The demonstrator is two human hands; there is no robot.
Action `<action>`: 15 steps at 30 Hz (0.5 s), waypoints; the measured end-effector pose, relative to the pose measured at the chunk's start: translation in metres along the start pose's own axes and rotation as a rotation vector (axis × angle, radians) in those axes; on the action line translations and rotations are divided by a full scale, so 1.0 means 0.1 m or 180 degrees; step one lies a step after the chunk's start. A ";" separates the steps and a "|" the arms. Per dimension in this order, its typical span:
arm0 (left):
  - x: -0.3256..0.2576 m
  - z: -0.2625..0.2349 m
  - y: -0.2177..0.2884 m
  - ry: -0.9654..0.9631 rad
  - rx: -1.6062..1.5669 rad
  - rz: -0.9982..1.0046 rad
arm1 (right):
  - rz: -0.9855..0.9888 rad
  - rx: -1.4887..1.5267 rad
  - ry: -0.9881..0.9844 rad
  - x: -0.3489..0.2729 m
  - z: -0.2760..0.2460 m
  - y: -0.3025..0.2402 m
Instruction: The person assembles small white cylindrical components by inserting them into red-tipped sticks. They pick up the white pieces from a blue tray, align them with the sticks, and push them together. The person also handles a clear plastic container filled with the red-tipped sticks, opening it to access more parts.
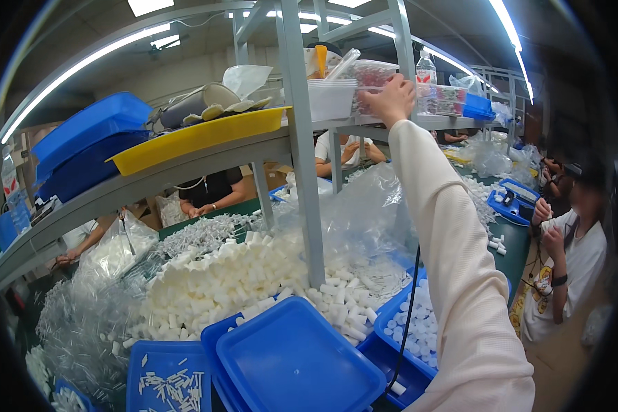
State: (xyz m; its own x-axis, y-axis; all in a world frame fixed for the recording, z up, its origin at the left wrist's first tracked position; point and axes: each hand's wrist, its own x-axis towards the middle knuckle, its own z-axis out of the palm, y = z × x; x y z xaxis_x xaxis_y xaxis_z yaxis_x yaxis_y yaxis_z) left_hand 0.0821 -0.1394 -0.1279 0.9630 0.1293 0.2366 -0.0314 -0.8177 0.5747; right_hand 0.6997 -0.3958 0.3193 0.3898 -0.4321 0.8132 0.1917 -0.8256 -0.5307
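Note:
My right arm, in a cream sleeve, stretches up to the raised shelf. There my right hand (393, 100) is closed at the front of a clear plastic box (373, 73) with reddish contents, fingers bent against it; part of the box is hidden behind the hand. Just left of the hand stands a stack of white plastic tubs (332, 100). Below, an upturned or flat blue tray (299, 357) lies over other blue trays. Beside it a heap of white cylindrical pieces (220, 275) covers the green table. My left hand is out of view.
A grey shelf post (302, 172) rises from the table. The shelf carries a yellow tray (199, 141), blue bins (89, 130) and a bottle (426, 69). A black cable (408, 323) hangs near my arm. Co-workers sit across the table, and a person (563, 254) is at right.

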 end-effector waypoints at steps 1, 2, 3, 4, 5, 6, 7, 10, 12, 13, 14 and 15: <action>0.03 -0.06 0.03 -0.0163 0.0281 0.0060 | 0.0157 0.0186 -0.0136 0.03 0.06 0.00; 0.04 -0.11 0.05 -0.0305 0.0540 0.0121 | 0.0315 0.0374 -0.0275 0.07 0.12 0.02; 0.05 -0.14 0.05 -0.0428 0.0749 0.0180 | 0.0465 0.0561 -0.0409 0.08 0.15 0.01; 0.05 -0.17 0.05 -0.0550 0.0925 0.0239 | 0.0349 0.0591 -0.0605 0.09 0.17 0.03; 0.07 -0.20 0.05 -0.0654 0.1097 0.0309 | 0.0307 0.0624 -0.0580 0.10 0.18 0.04; 0.08 -0.21 0.03 -0.0769 0.1247 0.0382 | 0.0254 0.0635 -0.0553 0.14 0.21 0.06; 0.07 -0.23 0.04 -0.0856 0.1408 0.0426 | 0.0199 0.0665 -0.0545 0.20 0.27 0.09; 0.10 -0.27 0.11 -0.0868 0.1457 0.0341 | -0.0156 0.0601 -0.0340 0.18 0.37 0.09; 0.12 -0.32 0.17 -0.0795 0.1216 0.0238 | -0.0098 0.0639 -0.0387 0.15 0.36 0.04; 0.11 -0.31 0.16 -0.0794 0.1226 0.0256 | -0.0025 0.0697 -0.0397 0.13 0.36 0.01; 0.11 -0.31 0.16 -0.0792 0.1237 0.0275 | 0.0048 0.0754 -0.0405 0.11 0.35 -0.01; 0.11 -0.31 0.15 -0.0786 0.1255 0.0304 | 0.0076 0.0733 -0.0456 0.13 0.33 0.00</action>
State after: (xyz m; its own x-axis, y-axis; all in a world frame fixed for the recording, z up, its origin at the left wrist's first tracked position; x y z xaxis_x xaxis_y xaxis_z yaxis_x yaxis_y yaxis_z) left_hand 0.0838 -0.1329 -0.0929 0.9971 -0.0549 0.0530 -0.0648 -0.9762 0.2068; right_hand 0.7350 -0.3895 0.3219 0.5170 -0.3813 0.7663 0.3744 -0.7043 -0.6031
